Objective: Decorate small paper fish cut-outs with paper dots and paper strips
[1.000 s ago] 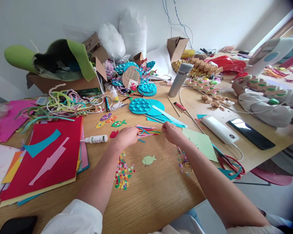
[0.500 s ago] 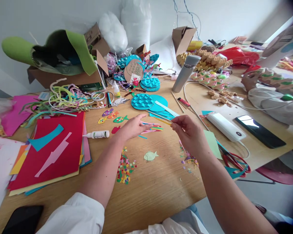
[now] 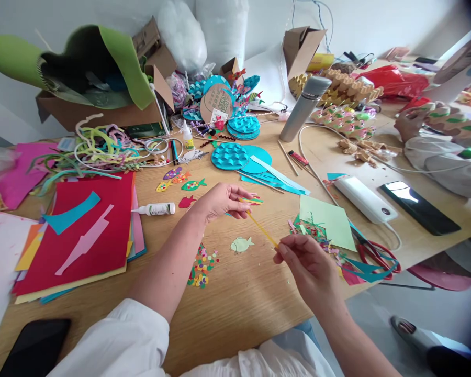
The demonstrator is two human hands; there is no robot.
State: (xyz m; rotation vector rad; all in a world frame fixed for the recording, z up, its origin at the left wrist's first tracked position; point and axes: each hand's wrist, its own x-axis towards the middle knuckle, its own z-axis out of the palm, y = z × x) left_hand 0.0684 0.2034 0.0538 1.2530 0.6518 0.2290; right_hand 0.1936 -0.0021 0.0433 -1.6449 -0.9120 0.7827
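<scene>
A thin yellow paper strip [image 3: 262, 228] is stretched between my two hands above the table. My left hand [image 3: 228, 201] pinches its far end, and my right hand [image 3: 304, 256] pinches the near end. Below the strip lies a pale green paper fish [image 3: 242, 244] with a drawn outline. Partly hidden behind my left hand is a bunch of coloured paper strips [image 3: 256, 200]. To the left of that hand are a red paper fish [image 3: 187, 201] and several decorated fish [image 3: 193, 185]. Small round confetti [image 3: 204, 267] is scattered beside my left forearm.
A white glue bottle [image 3: 157, 209] lies beside stacked coloured paper [image 3: 113, 251]. Red-handled scissors [image 3: 380, 256], a light green sheet [image 3: 329, 222] and paper scraps are at the right. A grey flask [image 3: 305, 107] stands behind. Another person's hand [image 3: 410, 124] holds a decorated carton piece at the far right.
My right hand has come down and nearer with the yellow strip. My left hand, earlier spread over the strip bunch, now pinches the strip's other end.
</scene>
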